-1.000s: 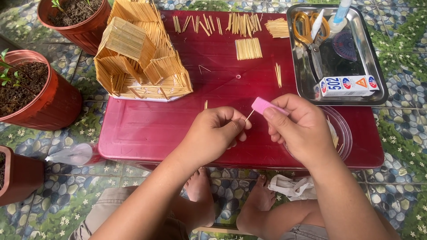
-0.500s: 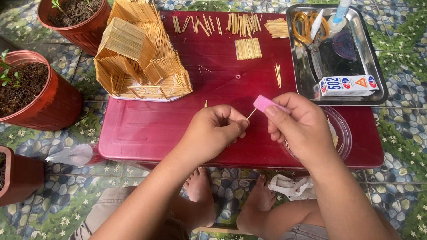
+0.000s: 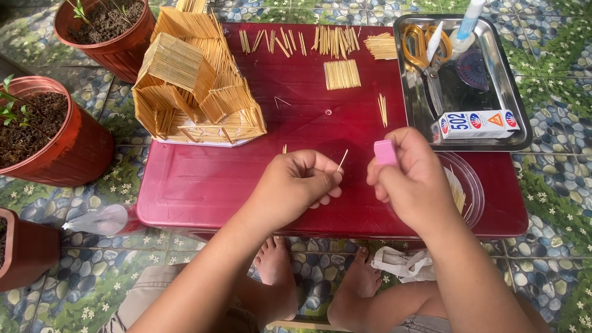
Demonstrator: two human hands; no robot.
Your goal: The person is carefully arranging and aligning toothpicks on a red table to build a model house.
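My left hand (image 3: 296,188) pinches a thin toothpick (image 3: 342,160) between thumb and fingers, its tip pointing up and to the right. My right hand (image 3: 413,182) grips a small pink block (image 3: 385,152) just to the right of that tip, with a small gap between them. Both hands hover over the near edge of a dark red low table (image 3: 203,185). A model house made of toothpicks (image 3: 194,86) stands at the table's back left.
Loose toothpicks and glued toothpick panels (image 3: 342,74) lie at the table's back. A metal tray (image 3: 515,117) at the right holds yellow scissors (image 3: 422,52), a glue bottle, a small box. A clear dish (image 3: 472,185) sits under my right hand. Red flowerpots (image 3: 68,148) stand left.
The pink block and the toothpick tip have drawn slightly apart; before, the tip touched the block. Both hands stay over the table's front edge.
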